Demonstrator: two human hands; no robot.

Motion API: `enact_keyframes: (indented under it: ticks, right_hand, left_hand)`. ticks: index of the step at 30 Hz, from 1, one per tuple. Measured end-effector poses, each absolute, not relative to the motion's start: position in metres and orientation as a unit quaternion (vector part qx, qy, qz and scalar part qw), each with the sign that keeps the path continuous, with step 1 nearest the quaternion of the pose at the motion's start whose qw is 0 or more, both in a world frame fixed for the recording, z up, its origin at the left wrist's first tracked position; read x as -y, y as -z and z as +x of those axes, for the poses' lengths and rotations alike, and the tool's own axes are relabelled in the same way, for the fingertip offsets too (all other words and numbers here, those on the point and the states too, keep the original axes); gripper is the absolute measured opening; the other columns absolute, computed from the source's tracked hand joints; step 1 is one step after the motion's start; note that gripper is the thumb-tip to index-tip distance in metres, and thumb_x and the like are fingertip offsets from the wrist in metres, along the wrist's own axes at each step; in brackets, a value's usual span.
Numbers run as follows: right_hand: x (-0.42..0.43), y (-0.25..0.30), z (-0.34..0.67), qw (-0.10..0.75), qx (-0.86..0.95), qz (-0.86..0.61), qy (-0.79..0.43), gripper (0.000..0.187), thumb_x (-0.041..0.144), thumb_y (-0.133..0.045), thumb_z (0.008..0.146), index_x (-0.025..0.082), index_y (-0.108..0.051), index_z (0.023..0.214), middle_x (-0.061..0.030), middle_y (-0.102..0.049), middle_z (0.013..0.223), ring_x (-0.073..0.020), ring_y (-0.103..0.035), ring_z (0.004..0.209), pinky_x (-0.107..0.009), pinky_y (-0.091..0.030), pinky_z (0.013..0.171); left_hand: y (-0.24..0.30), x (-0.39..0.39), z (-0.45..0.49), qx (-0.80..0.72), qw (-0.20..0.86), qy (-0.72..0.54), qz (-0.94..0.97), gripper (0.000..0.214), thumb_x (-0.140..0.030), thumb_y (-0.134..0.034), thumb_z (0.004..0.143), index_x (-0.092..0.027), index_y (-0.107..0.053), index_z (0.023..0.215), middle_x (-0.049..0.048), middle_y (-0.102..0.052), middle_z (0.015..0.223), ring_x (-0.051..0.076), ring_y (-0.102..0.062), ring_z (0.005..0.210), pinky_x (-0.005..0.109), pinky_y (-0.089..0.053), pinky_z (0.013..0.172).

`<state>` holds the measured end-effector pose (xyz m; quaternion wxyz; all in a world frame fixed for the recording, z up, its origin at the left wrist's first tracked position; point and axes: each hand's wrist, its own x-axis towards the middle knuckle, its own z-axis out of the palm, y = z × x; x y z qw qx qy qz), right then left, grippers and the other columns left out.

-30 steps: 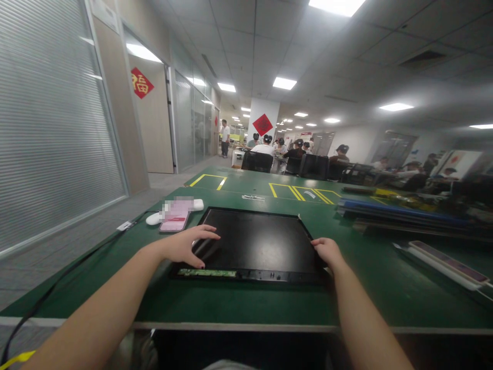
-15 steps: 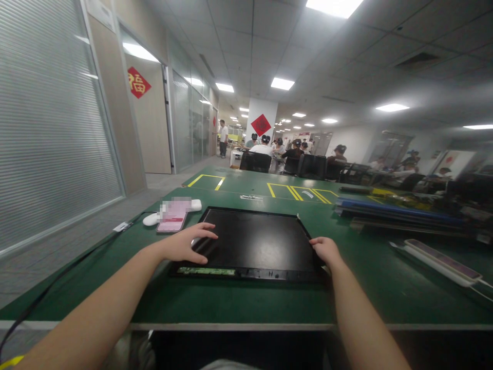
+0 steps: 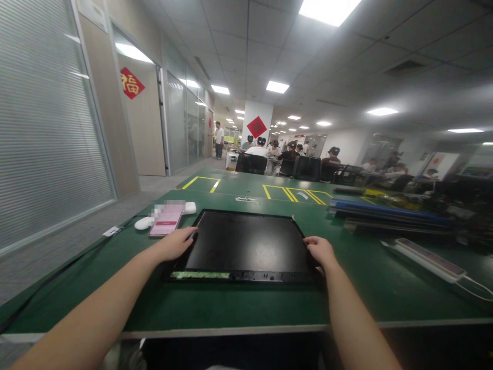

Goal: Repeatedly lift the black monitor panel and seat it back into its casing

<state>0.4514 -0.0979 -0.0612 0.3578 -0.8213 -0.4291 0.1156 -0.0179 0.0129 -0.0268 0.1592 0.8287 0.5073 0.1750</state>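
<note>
A black flat display panel (image 3: 248, 241) lies face up in front of me, its dark frame around a glossy screen. Along the near edge runs a strip with a green circuit board (image 3: 200, 275) at its left part. My left hand (image 3: 177, 244) is closed on the panel's left edge, thumb on top and the other fingers mostly hidden. At the opposite side, my right hand (image 3: 320, 250) pinches the right edge, with its fingertips at the rim.
A pink-screened phone (image 3: 167, 220) and a white mouse (image 3: 143, 223) lie left of the panel on the green table (image 3: 231, 313). Blue-edged bars (image 3: 385, 211) and a white power bank-like block (image 3: 429, 261) are on the right. Several people sit farther back.
My left hand has moved from lying spread over the screen's left side to gripping the left edge. The right hand keeps its hold. The view has shifted slightly.
</note>
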Motion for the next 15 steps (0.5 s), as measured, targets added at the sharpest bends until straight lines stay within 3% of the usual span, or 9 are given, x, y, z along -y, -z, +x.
enact_keyframes:
  ticks: [6,15]
  right_hand:
    - [0.095,0.063,0.452,0.348,0.440,-0.819,-0.120,0.039,0.005,-0.054,0.067,0.022,-0.076,0.095,-0.0044,-0.074,0.095,-0.0178,-0.067,0.087,-0.023,-0.049,0.071]
    - [0.093,0.068,0.453,0.343,0.451,-0.812,-0.138,0.041,0.004,-0.051,0.068,0.019,-0.074,0.098,-0.0057,-0.074,0.101,-0.0180,-0.067,0.091,-0.024,-0.049,0.079]
  left_hand:
    - [0.024,-0.009,-0.015,-0.545,0.153,-0.156,0.810,0.063,-0.021,-0.042,0.078,-0.016,-0.046,0.141,0.0140,-0.064,0.129,0.029,-0.063,0.113,0.037,-0.047,0.094]
    - [0.029,-0.017,-0.017,-0.539,0.272,-0.276,0.748,0.062,-0.010,-0.048,0.067,-0.021,-0.059,0.127,0.0077,-0.071,0.117,0.027,-0.066,0.106,0.037,-0.053,0.086]
